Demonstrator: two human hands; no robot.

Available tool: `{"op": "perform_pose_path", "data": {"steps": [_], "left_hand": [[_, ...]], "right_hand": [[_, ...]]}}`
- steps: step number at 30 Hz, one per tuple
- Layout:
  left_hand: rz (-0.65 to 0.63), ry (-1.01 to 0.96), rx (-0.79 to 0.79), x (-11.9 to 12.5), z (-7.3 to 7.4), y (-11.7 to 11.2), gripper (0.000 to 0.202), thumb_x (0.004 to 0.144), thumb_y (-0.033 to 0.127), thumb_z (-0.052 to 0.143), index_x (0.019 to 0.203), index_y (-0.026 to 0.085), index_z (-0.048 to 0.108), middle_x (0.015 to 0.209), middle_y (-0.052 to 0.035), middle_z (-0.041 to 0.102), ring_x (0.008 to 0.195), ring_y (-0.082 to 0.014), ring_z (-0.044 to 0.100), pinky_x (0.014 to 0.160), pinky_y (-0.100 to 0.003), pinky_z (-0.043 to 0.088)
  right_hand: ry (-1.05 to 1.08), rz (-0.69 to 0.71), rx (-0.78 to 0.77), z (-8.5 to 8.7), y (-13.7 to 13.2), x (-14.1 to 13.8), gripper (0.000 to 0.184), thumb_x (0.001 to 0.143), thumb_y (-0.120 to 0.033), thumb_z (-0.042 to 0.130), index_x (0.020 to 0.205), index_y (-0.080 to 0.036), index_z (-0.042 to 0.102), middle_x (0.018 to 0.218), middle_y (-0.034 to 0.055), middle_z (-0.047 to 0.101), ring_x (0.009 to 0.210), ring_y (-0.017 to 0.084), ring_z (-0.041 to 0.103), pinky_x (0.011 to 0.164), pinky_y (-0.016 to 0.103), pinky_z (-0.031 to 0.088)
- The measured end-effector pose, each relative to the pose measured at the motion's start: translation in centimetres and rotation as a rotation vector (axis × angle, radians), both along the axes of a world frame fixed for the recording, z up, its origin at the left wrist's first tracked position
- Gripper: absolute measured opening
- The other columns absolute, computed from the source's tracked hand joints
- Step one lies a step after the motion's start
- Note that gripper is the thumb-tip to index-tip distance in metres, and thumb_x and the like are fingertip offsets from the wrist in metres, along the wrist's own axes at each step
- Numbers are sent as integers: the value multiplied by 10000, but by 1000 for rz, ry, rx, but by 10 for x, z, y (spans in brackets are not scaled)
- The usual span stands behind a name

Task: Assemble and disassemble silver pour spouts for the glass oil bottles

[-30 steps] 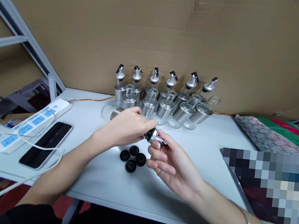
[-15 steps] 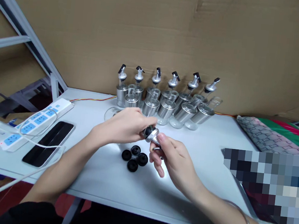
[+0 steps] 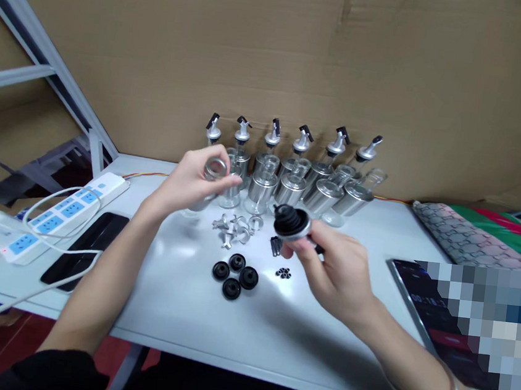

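My left hand (image 3: 187, 181) is wrapped round the neck of a glass bottle (image 3: 215, 167) at the left end of the front bottles; the hand hides most of its body. In my right hand (image 3: 338, 274) is a pourer spout (image 3: 292, 222), its ribbed black stopper facing up and left, its metal collar between thumb and fingers. Below the hands lie several black stoppers (image 3: 232, 288) in a cluster. Silver spout parts (image 3: 237, 230) are piled behind them. Small black rings (image 3: 284, 273) and black flaps (image 3: 275, 246) lie near my right hand.
Metal-sleeved bottles (image 3: 262, 186) stand in front of a row of bottles fitted with spouts (image 3: 303, 140), against a cardboard wall (image 3: 266, 53). At left are a power strip (image 3: 70, 209), white cables and a phone (image 3: 87, 251). Another device (image 3: 421, 305) lies at right, partly pixelated.
My left hand has left the spout and moved up and left to the bottle's neck. My right hand has moved right with the spout, now turned stopper up. The silver parts have come into view.
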State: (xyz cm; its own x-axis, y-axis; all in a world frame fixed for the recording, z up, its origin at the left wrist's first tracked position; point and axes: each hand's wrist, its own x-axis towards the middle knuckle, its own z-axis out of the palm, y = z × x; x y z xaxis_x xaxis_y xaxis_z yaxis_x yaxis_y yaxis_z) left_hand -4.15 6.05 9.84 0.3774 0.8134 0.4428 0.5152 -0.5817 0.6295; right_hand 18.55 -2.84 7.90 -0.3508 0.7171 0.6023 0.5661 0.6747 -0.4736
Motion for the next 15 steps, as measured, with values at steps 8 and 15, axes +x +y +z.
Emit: {"op": "perform_pose_path", "data": {"steps": [8, 15], "left_hand": [[198, -255, -67, -22, -30, 41, 309, 719, 389, 661, 701, 189, 426, 561, 40, 549, 518, -103, 557, 509, -209, 438], [206, -390, -57, -23, -50, 56, 324, 684, 383, 707, 689, 191, 447, 540, 38, 563, 497, -117, 568, 500, -220, 429]], "right_hand": [[102, -104, -12, 11, -2, 13, 251, 957, -252, 391, 726, -220, 486, 605, -1, 593, 518, 117, 512, 529, 261, 383], [87, -79, 61, 9, 3, 13, 249, 952, -239, 409, 719, -212, 493, 580, -25, 586, 480, 97, 510, 495, 236, 393]]}}
